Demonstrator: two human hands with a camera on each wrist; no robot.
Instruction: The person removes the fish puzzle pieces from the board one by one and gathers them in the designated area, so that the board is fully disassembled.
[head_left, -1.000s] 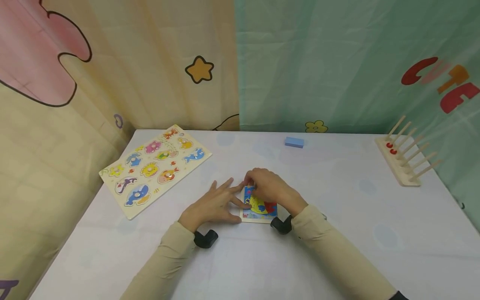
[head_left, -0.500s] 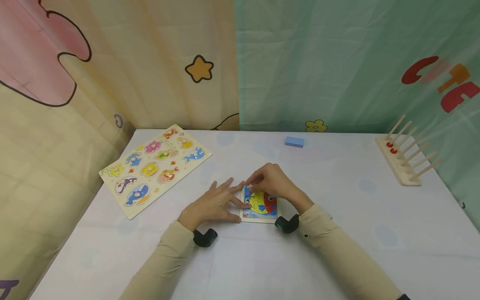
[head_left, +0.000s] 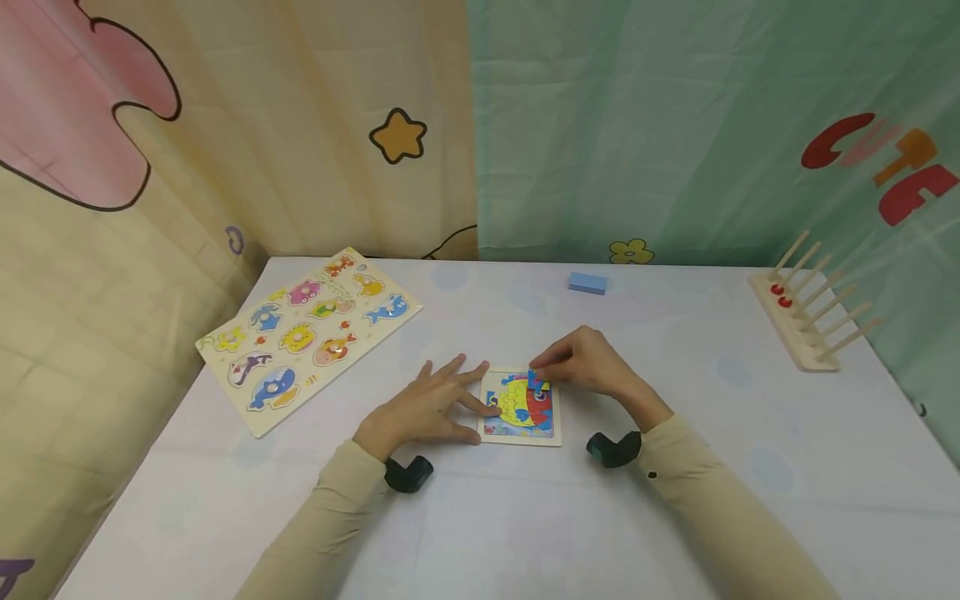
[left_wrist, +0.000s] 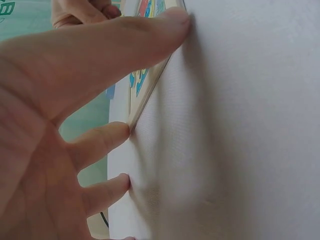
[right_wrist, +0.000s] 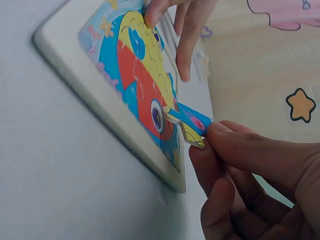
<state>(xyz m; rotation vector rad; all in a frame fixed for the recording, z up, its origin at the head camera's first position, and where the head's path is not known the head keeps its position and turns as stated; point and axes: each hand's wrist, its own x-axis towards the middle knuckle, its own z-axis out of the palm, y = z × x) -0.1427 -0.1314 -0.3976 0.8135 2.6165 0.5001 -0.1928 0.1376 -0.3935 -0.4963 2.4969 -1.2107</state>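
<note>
A small fish jigsaw puzzle (head_left: 517, 421) in a pale wooden frame lies flat on the table. Its fish is yellow and red on a blue sea. Spread wide, my left hand (head_left: 423, 414) rests at the puzzle's left side, with a fingertip on the picture and the thumb at the lower left corner. My right hand (head_left: 592, 364) pinches a blue and yellow puzzle piece (right_wrist: 192, 120) between thumb and index finger. In the right wrist view the piece is tilted over the fish's red head, its knob near the eye; whether it touches the board I cannot tell.
A larger wooden board with sea animal shapes (head_left: 311, 333) lies at the back left. A blue block (head_left: 587, 283) sits near the back edge. Back right, a wooden peg stand (head_left: 795, 325) bears red beads low down. Curtains (head_left: 600, 125) hang behind the table.
My right hand has moved right from the puzzle's upper left to its upper right, and the puzzle piece in its fingers now shows. The left hand has stayed in place.
</note>
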